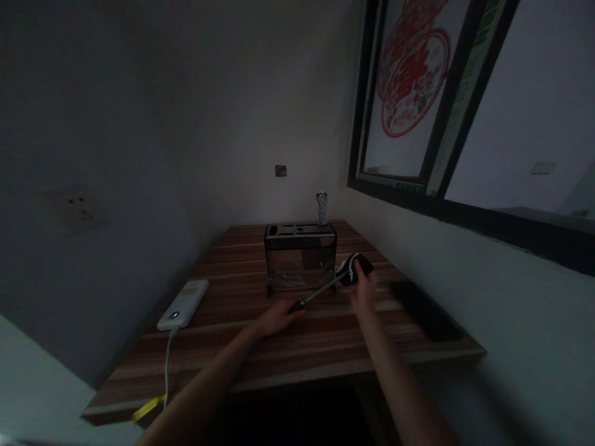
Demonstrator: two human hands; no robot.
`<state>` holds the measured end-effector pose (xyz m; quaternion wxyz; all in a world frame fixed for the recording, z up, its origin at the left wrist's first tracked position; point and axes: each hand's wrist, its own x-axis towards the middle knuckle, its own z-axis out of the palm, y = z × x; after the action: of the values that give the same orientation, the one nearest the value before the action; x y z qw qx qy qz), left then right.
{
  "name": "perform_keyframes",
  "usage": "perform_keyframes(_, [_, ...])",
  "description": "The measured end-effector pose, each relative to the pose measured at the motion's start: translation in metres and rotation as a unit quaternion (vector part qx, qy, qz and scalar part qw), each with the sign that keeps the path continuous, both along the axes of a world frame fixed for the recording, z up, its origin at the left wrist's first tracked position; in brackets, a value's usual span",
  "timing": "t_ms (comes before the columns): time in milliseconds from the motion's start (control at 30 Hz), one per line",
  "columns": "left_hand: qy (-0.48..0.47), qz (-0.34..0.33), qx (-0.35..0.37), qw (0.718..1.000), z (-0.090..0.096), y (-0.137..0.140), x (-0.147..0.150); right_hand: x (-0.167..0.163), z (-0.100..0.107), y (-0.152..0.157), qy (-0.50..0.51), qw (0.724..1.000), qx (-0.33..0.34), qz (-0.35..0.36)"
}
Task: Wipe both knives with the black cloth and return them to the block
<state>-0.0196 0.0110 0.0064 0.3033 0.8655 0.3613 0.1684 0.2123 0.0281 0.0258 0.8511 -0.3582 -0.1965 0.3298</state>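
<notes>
In my left hand, closed, is the dark handle of a long tool with a thin grey shaft. The shaft slants up and right to a black piece with a white edge. My right hand is closed on that black piece; whether it is a cloth around the tool's end or the tool's own head, I cannot tell. Just behind the tool stands a clear box with a black frame and a slotted top, like a small tank.
On the wood-grain table, a white power bank with a cable lies left. A black flat object lies right. A clear patterned glass shows behind the box. Walls flank the table; a framed window is upper right.
</notes>
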Motion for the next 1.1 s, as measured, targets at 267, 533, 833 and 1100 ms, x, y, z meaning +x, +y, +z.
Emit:
perform_keyframes(267, [0.004, 0.010, -0.013, 1.000, 0.006, -0.004, 0.000, -0.006, 0.000, -0.003, -0.004, 1.000, -0.018, 0.006])
perform_keyframes(533, [-0.040, 0.023, -0.022, 0.999, 0.008, -0.007, 0.000, -0.032, -0.022, -0.002, -0.151, 0.977, -0.026, 0.147])
perform_keyframes(833, [-0.083, -0.003, -0.040, 0.996, -0.002, -0.001, -0.003, -0.059, -0.034, -0.023, -0.315, 0.895, -0.080, 0.305])
perform_keyframes(1100, [-0.079, -0.008, -0.029, 0.996, -0.003, 0.000, -0.004, -0.061, -0.037, -0.021, -0.353, 0.876, -0.090, 0.317])
